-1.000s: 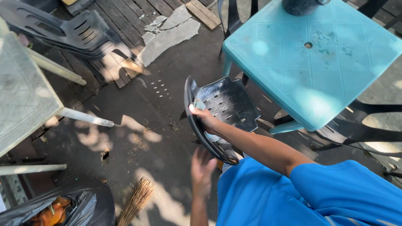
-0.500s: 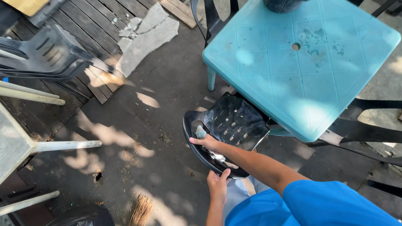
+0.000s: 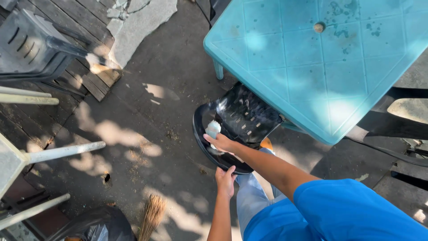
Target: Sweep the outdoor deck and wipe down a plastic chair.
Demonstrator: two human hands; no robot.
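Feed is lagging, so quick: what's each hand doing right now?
Left hand: closed on the rim of the black chair.
Right hand: closed on a pale cloth against the chair back.

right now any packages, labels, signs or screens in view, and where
No labels, signs or screens show.
Black plastic bag: bottom left on the ground, crumpled and glossy, beside a straw broom; the nearest thing to a package.
White cloth: in the right hand against the black chair; plain, unmarked.

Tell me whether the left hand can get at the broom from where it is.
Probably yes: the left hand grips the black chair, but bare ground separates it from the broom just below-left.
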